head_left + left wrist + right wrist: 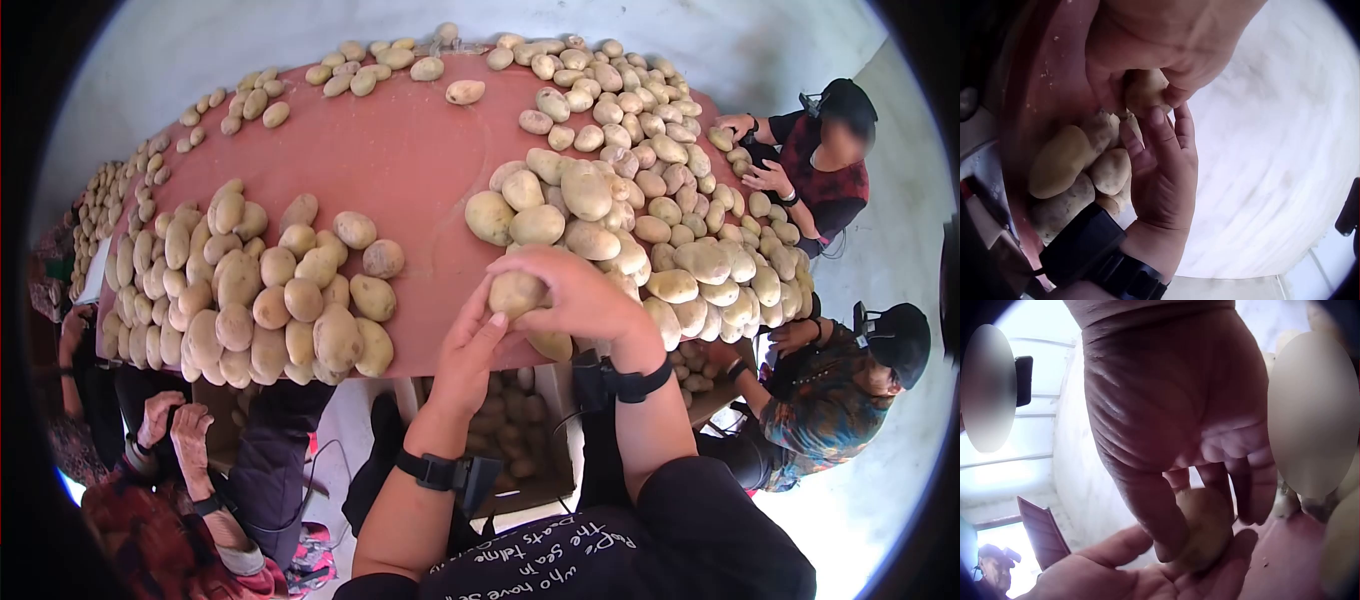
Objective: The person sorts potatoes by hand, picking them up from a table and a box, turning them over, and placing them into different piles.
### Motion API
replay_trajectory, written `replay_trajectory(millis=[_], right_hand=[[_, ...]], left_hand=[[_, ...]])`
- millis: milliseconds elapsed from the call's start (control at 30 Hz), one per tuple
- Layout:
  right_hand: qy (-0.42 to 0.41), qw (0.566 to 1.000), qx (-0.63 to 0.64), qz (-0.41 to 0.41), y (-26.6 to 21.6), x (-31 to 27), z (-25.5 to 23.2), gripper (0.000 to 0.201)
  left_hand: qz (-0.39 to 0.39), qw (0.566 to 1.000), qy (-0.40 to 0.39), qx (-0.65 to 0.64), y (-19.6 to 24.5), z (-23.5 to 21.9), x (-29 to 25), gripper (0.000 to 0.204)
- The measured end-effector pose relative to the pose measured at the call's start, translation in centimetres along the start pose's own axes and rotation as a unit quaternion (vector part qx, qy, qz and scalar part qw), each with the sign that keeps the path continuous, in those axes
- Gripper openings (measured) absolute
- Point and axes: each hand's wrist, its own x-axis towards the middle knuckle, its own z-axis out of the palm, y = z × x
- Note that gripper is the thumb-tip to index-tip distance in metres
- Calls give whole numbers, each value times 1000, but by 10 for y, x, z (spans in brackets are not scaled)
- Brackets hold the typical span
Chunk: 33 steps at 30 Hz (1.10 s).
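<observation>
A pale yellow-brown potato (517, 293) is held between both hands over the table's near edge. My left hand (465, 350) grips it from the left, thumb against its lower side. From the right, my right hand (575, 290) curls its fingers and thumb round the same potato. The left wrist view has the potato (1146, 92) between the left hand's (1172, 37) thumb and fingers, with the right hand (1163, 181) touching below. In the right wrist view the right hand (1172, 406) pinches the potato (1204, 528) above the left hand's (1097, 575) spread fingers.
Potato piles lie left (235, 290) and right (590, 200) on the red table (420, 160), with scattered ones along the far edge. A box of potatoes (510, 430) stands below the near edge. People sit left (180, 540) and right (830, 410); another (830, 160) is at the far right.
</observation>
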Motion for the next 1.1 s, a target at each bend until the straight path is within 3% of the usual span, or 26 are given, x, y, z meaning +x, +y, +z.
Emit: replay_trajectory(millis=[67, 167, 267, 367, 400, 500, 667, 900, 1000, 1100], right_hand=[[20, 998, 39, 54, -7, -7, -11, 63], [82, 995, 1, 61, -4, -15, -18, 66], [24, 998, -16, 50, -10, -20, -22, 64], [-27, 993, 53, 106, -7, -22, -23, 57], [15, 995, 81, 59, -1, -23, -21, 44], [86, 994, 57, 42, 4, -26, -30, 37], [209, 975, 36, 61, 15, -31, -36, 25], [254, 966, 37, 26, 21, -35, -41, 20], [261, 964, 33, 29, 22, -35, -42, 19], [273, 961, 21, 24, 22, -35, -42, 18]], left_hand=[[-9, 999, -12, 50, -3, -2, -1, 56], [1, 995, 5, 105, -9, -1, -2, 58], [38, 993, 1, 113, -15, 4, -1, 59], [36, 992, 0, 118, -21, 5, 1, 56], [28, 992, 4, 122, -23, 5, 2, 55], [-32, 996, 51, 62, -23, 13, 4, 52], [15, 984, 57, 169, -38, 19, 13, 55], [58, 946, 125, 294, -63, 24, 24, 51], [115, 866, 144, 465, -75, 16, 27, 46], [150, 849, 169, 477, -76, 19, 29, 43]])
